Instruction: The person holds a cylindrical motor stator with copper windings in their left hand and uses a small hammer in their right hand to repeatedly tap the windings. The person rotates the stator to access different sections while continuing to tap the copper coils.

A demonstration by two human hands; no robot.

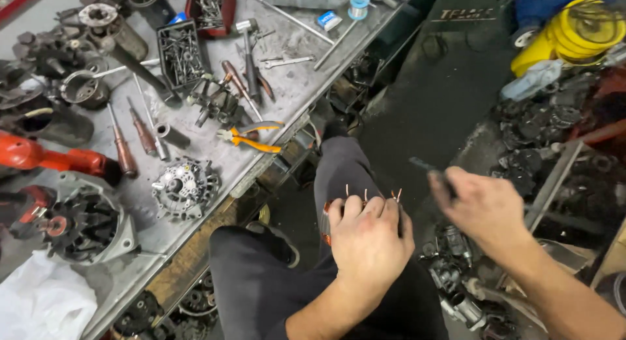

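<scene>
left hand [367, 239] clamped over a copper-wound coil [327, 217], resting on the knee, bare wire ends poking up past the fingers. right hand [481, 206] blurred, just right of the coil, closed on a thin dark tool [425, 165]. left of the coil, well apart: grey desk [287, 92] carrying orange-handled pliers [254, 138] and a finned alternator housing [182, 186].
</scene>
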